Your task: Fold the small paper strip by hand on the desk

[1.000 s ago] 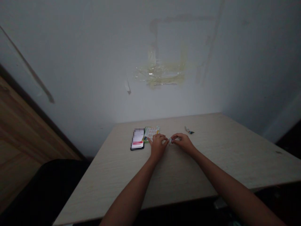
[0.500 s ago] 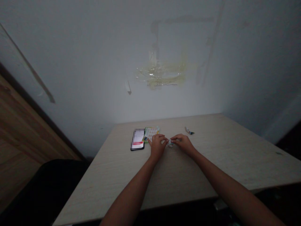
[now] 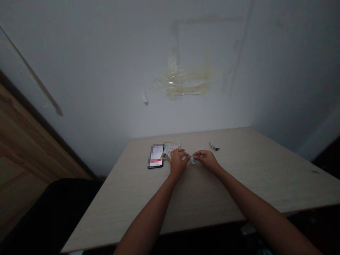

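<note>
Both of my arms reach across a pale wooden table point(image 3: 212, 191). My left hand point(image 3: 177, 162) and my right hand point(image 3: 207, 159) meet at the table's far middle, fingers pinched together on a small pale object point(image 3: 192, 159) held between them. The object is too small to name. A phone point(image 3: 156, 156) with a lit screen lies just left of my left hand. A green and white printed card point(image 3: 170, 148) sits beside the phone, partly under my left fingers.
A small torn wrapper scrap point(image 3: 214, 147) lies on the table beyond my right hand. The white wall point(image 3: 106, 71) behind carries old tape residue point(image 3: 183, 83). A wooden panel point(image 3: 16, 148) stands at left, and a dark chair back point(image 3: 53, 209) sits low left.
Both hands stay pinched on the small object and have shifted slightly away from me. The view has barely moved.
</note>
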`<state>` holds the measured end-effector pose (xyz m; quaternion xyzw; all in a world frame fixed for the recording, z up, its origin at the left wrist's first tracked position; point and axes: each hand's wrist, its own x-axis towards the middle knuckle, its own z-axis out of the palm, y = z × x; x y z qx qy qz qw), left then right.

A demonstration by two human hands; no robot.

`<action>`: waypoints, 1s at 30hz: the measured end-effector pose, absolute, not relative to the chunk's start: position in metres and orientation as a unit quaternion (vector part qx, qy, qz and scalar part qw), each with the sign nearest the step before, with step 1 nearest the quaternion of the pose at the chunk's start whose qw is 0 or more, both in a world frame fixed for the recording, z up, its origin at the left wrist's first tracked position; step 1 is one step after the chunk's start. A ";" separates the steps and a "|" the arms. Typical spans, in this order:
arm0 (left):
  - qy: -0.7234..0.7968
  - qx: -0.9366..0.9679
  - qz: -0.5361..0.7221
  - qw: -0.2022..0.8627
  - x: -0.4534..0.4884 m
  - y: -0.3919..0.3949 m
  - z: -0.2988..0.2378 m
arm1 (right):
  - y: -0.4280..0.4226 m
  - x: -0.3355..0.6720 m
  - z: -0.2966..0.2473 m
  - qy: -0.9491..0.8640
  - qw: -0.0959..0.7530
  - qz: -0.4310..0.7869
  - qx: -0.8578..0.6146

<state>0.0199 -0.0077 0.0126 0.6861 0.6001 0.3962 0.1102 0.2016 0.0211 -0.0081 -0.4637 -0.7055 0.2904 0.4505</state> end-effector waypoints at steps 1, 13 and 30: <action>0.601 0.684 0.399 0.113 0.020 -0.007 0.013 | 0.021 0.202 -0.007 -0.702 0.452 0.297 -0.463; 0.617 0.670 0.400 0.101 0.014 -0.003 0.012 | 0.027 0.206 -0.014 -0.658 0.489 0.315 -0.478; 0.643 0.664 0.373 0.077 0.016 0.002 0.009 | 0.039 0.214 -0.028 -0.601 0.533 0.330 -0.495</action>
